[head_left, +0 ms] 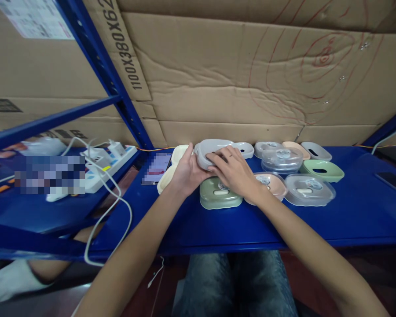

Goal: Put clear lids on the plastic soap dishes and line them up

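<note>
Above the blue shelf, a grey oval soap dish (214, 146) is held up between my two hands. My left hand (188, 171) supports it from the left and below, thumb pointing up along its side. Bent over the front of the dish are the fingers of my right hand (232, 169), which hide part of it. Just below my hands sits a green soap dish (221, 200) under a clear lid. Beside it are a peach lidded dish (273, 187), partly behind my right wrist, and a grey lidded dish (312, 191).
Cream dishes (181, 154) and a phone (156, 168) lie left of my hands. Further back right are a clear lid (282, 159), a light green dish (323, 171) and several others. A white cable (130, 215) hangs by a power strip (125, 158); cardboard (198, 66) stands behind.
</note>
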Demonstrator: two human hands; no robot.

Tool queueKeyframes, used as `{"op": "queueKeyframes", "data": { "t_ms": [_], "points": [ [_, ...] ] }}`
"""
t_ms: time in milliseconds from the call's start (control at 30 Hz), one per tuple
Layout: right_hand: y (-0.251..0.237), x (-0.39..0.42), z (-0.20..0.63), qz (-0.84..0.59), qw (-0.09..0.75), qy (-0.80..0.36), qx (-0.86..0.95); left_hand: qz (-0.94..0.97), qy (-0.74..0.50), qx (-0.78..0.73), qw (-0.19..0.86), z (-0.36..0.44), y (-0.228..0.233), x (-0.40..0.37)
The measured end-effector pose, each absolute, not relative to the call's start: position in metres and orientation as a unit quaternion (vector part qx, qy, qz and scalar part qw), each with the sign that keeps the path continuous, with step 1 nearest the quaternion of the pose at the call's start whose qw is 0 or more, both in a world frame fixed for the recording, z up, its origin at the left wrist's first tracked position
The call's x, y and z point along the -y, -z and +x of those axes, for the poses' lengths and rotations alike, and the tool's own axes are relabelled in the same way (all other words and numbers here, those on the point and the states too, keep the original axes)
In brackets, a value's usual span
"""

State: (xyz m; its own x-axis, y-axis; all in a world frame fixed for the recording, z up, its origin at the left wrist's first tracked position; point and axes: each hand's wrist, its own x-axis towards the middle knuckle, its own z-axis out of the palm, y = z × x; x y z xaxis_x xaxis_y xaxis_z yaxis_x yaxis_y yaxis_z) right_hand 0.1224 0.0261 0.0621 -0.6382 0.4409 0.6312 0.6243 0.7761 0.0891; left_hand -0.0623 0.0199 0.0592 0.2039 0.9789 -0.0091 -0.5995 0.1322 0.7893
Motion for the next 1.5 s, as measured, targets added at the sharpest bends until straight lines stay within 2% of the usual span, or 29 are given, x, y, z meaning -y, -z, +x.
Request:
{"op": "queueKeyframes", "data": {
  "t_ms": [267, 367, 500, 600, 700, 867, 933, 1033, 1133, 1200, 1267, 1333, 1500],
  "points": [
    [-0.055, -0.025, 0.124, -0.28, 0.315, 0.12, 0.899, 0.358, -0.601, -0.294, 0.651, -0.057, -0.054, -0.018],
    [-0.056, -0.024, 0.127, -0.283, 0.389, 0.096, 0.872, 0.373, -0.619, -0.309, 0.619, -0.059, -0.053, -0.018],
    [-0.061, -0.034, 0.139, -0.382, 0.53, 0.062, 0.754, 0.378, -0.626, -0.315, 0.604, -0.06, -0.053, -0.018],
    [-0.061, -0.048, 0.149, -0.414, 0.549, -0.104, 0.719, 0.394, -0.608, -0.314, 0.614, -0.059, -0.055, -0.015],
    [-0.057, -0.059, 0.154, -0.379, 0.526, -0.261, 0.716, 0.414, -0.587, -0.315, 0.621, -0.057, -0.057, -0.012],
    [-0.062, -0.057, 0.159, -0.366, 0.509, -0.297, 0.72, 0.421, -0.577, -0.315, 0.625, -0.057, -0.057, -0.011],
    [-0.072, -0.054, 0.173, -0.382, 0.476, -0.261, 0.748, 0.413, -0.575, -0.319, 0.63, -0.058, -0.057, -0.011],
    [-0.091, -0.054, 0.214, -0.436, 0.41, -0.098, 0.795, 0.395, -0.571, -0.322, 0.644, -0.059, -0.059, -0.012],
    [-0.101, -0.065, 0.268, -0.503, 0.262, 0.042, 0.822, 0.38, -0.559, -0.312, 0.668, -0.061, -0.062, -0.012],
    [-0.098, -0.075, 0.299, -0.555, 0.158, 0.07, 0.813, 0.373, -0.551, -0.303, 0.682, -0.061, -0.064, -0.012],
    [-0.09, -0.084, 0.32, -0.576, 0.092, 0.063, 0.81, 0.371, -0.546, -0.295, 0.691, -0.062, -0.064, -0.013],
    [-0.081, -0.091, 0.331, -0.569, 0.08, 0.053, 0.817, 0.371, -0.537, -0.289, 0.7, -0.062, -0.063, -0.014],
    [-0.068, -0.093, 0.331, -0.569, 0.147, 0.071, 0.806, 0.381, -0.514, -0.272, 0.719, -0.064, -0.06, -0.016]
  ]
}}
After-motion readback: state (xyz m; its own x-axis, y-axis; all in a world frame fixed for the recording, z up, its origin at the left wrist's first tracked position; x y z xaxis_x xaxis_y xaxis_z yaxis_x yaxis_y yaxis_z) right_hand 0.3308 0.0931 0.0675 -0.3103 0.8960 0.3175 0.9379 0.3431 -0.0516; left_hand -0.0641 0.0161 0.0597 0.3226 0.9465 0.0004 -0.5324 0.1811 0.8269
